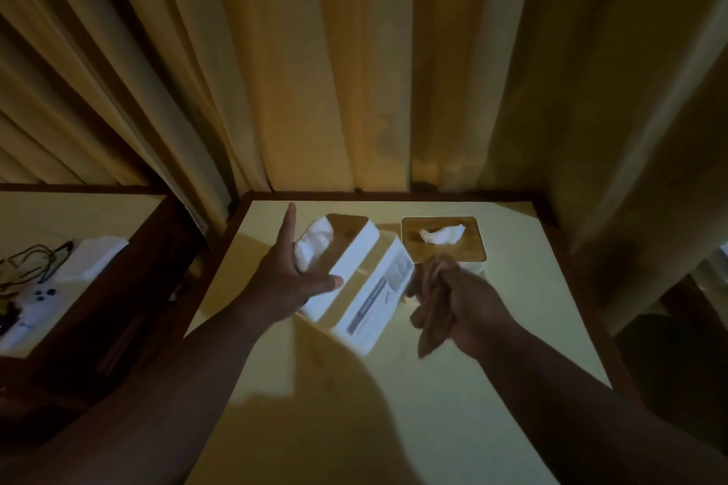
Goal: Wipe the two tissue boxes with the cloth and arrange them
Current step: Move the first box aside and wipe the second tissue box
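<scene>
A white tissue box with a wooden lid is lifted off the table and tipped, its labelled underside facing me and a tissue poking out at its far left end. My left hand holds it from the left, thumb on the box, forefinger pointing away. My right hand grips a bunched brown cloth just right of the box's underside. A second tissue box, wooden lid up with a white tissue sticking out, stands on the table behind my right hand.
The pale table top has a dark wooden rim. Curtains hang right behind it and at the right. A lower shelf at the left carries a white device and dark cables.
</scene>
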